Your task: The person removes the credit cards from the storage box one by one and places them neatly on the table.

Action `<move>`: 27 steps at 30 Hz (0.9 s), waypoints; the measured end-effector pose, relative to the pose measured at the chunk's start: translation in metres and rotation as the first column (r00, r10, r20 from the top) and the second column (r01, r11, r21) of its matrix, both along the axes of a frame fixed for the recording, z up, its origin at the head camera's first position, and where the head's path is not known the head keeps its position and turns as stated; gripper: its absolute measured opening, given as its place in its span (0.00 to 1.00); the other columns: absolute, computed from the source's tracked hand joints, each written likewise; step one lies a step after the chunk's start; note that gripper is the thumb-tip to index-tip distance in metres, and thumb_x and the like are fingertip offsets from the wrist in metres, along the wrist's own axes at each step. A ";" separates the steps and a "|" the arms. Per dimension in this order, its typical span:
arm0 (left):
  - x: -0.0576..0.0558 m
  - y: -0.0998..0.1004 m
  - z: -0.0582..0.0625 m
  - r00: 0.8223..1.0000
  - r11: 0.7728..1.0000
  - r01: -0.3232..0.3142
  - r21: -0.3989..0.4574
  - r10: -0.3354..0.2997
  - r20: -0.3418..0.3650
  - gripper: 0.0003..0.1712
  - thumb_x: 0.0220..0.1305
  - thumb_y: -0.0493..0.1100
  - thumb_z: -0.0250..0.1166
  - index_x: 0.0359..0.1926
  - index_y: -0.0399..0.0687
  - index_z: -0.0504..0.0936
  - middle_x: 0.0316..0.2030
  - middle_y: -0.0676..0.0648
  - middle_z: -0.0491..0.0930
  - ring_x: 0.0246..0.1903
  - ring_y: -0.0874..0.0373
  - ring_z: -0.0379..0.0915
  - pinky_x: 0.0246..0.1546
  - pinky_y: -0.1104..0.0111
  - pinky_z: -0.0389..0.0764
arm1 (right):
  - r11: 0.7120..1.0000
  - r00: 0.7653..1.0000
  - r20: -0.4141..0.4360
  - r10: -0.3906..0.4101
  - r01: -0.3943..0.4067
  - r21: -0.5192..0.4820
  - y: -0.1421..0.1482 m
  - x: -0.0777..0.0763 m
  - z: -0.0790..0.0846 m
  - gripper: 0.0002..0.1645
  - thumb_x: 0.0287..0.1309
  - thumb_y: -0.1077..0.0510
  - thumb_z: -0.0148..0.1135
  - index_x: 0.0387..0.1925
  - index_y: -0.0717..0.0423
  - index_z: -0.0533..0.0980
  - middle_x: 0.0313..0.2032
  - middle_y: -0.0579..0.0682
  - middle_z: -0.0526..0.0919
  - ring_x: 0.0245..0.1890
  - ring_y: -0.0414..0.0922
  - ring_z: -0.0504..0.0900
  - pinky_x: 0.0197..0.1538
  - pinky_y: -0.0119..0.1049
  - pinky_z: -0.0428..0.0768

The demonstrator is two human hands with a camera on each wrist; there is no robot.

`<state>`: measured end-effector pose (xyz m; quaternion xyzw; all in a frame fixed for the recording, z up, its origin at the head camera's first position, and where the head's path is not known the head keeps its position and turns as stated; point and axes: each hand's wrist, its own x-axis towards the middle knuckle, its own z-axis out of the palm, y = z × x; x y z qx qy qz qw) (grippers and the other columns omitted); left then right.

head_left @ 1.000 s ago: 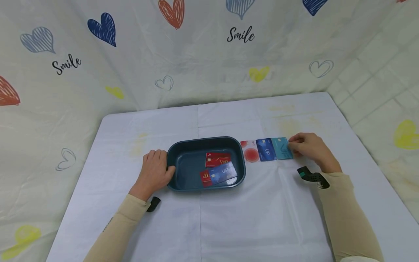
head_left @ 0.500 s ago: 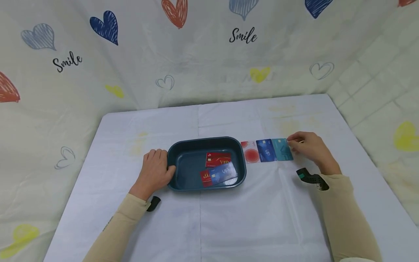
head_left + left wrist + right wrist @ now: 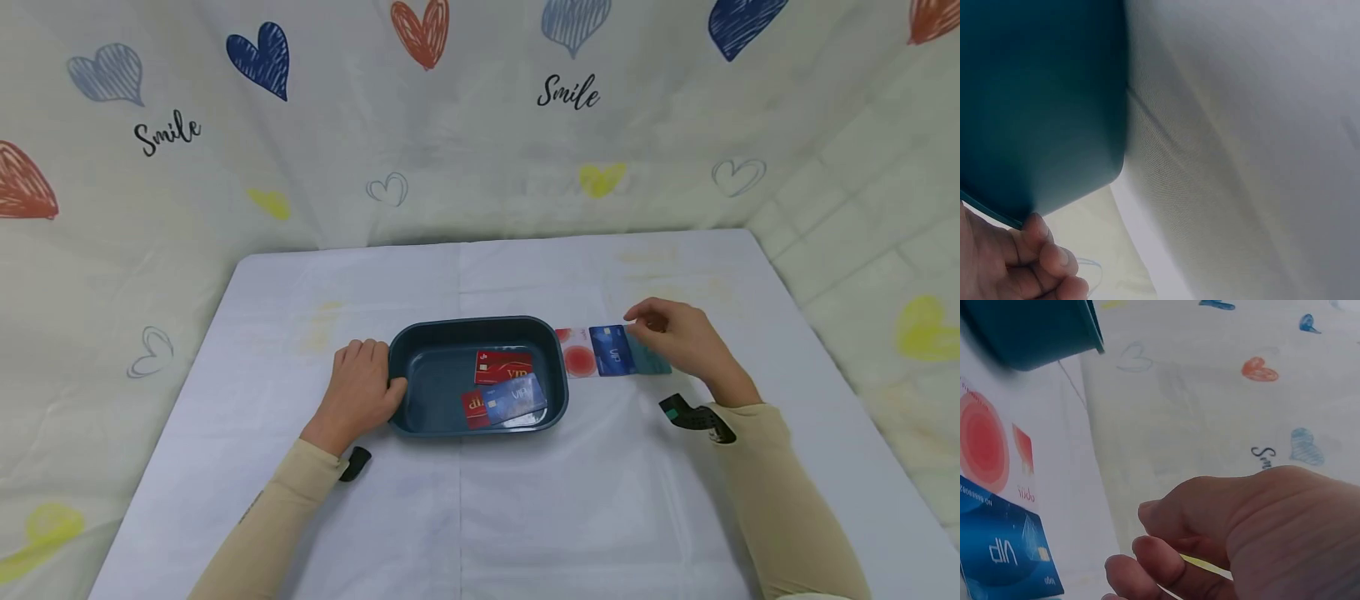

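My left hand [image 3: 358, 385] grips the left end of a dark teal tray [image 3: 427, 421], thumb over the rim; curled fingertips [image 3: 1060, 259] show in the left wrist view. Inside lie a red VIP card [image 3: 497, 364] and a light blue VIP card [image 3: 517, 398] overlapping another red card [image 3: 474, 410]. Right of the tray, a white card with red circles [image 3: 579, 360], a dark blue VIP card [image 3: 609, 352] and a teal card [image 3: 651, 360] form a row. Over the teal card, partly hiding it, is my right hand [image 3: 682, 337], fingers loosely bent with nothing between them.
A white cloth covers the table [image 3: 555, 517]. Behind it hangs a pale curtain [image 3: 465, 125] printed with hearts and the word Smile. Each wrist wears a black strap-like device [image 3: 693, 417].
My right hand has moved left from the teal card's right edge to above that card, near the dark blue one. The left hand stays on the tray. The head view has shifted slightly.
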<state>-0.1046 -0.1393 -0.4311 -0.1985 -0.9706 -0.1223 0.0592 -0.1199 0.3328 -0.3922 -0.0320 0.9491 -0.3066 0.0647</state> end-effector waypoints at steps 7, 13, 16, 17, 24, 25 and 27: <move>0.000 0.000 0.000 1.000 1.000 -0.003 0.001 0.003 0.012 0.10 0.65 0.44 0.56 0.32 0.42 0.68 0.28 0.44 0.65 0.33 0.47 0.58 0.47 0.52 0.65 | 0.996 0.992 -0.091 0.086 -0.086 0.005 -0.025 0.001 0.010 0.14 0.69 0.55 0.62 0.50 0.57 0.82 0.35 0.50 0.85 0.41 0.49 0.86 0.48 0.35 0.81; 0.000 -0.001 0.000 1.000 1.000 -0.009 -0.002 0.009 0.023 0.11 0.65 0.45 0.56 0.32 0.42 0.68 0.29 0.44 0.65 0.34 0.47 0.58 0.48 0.51 0.64 | 0.985 0.972 -0.164 0.166 -0.171 -0.011 -0.047 0.004 0.019 0.09 0.65 0.59 0.67 0.46 0.55 0.83 0.33 0.49 0.85 0.36 0.44 0.85 0.43 0.30 0.82; 0.000 -0.002 0.000 1.000 1.000 -0.009 -0.001 0.009 0.027 0.11 0.66 0.45 0.55 0.32 0.42 0.68 0.29 0.44 0.65 0.34 0.47 0.58 0.48 0.51 0.64 | 0.976 0.958 -0.196 0.210 -0.216 -0.011 -0.057 0.005 0.021 0.09 0.64 0.60 0.68 0.45 0.56 0.83 0.34 0.48 0.86 0.35 0.43 0.83 0.45 0.38 0.85; 0.000 -0.002 0.000 1.000 1.000 -0.008 0.000 0.008 0.025 0.11 0.66 0.45 0.55 0.32 0.43 0.68 0.29 0.44 0.65 0.34 0.47 0.58 0.48 0.51 0.64 | 0.973 0.953 -0.206 0.224 -0.231 -0.012 -0.060 0.005 0.021 0.09 0.63 0.61 0.69 0.45 0.56 0.82 0.34 0.48 0.86 0.35 0.42 0.82 0.45 0.40 0.86; -0.001 -0.003 0.000 1.000 1.000 -0.002 0.005 0.002 0.015 0.11 0.66 0.44 0.57 0.32 0.43 0.67 0.28 0.45 0.65 0.34 0.47 0.58 0.48 0.52 0.64 | 0.947 0.922 -0.233 0.309 -0.321 -0.015 -0.078 0.006 0.022 0.10 0.62 0.60 0.70 0.45 0.55 0.82 0.33 0.45 0.86 0.34 0.39 0.82 0.43 0.42 0.85; -0.001 -0.003 0.000 1.000 1.000 -0.004 0.007 0.004 0.018 0.11 0.66 0.44 0.57 0.32 0.43 0.67 0.28 0.45 0.65 0.34 0.47 0.58 0.48 0.52 0.64 | 0.943 0.918 -0.235 0.321 -0.333 -0.016 -0.081 0.006 0.023 0.10 0.62 0.61 0.70 0.45 0.55 0.82 0.33 0.45 0.86 0.34 0.39 0.82 0.42 0.42 0.85; -0.001 -0.003 0.000 1.000 1.000 -0.008 0.010 0.008 0.022 0.10 0.65 0.44 0.57 0.32 0.43 0.67 0.28 0.44 0.65 0.34 0.47 0.58 0.48 0.52 0.64 | 0.934 0.909 -0.237 0.342 -0.356 -0.015 -0.087 0.007 0.024 0.11 0.61 0.61 0.71 0.45 0.56 0.82 0.34 0.45 0.86 0.34 0.38 0.81 0.42 0.40 0.84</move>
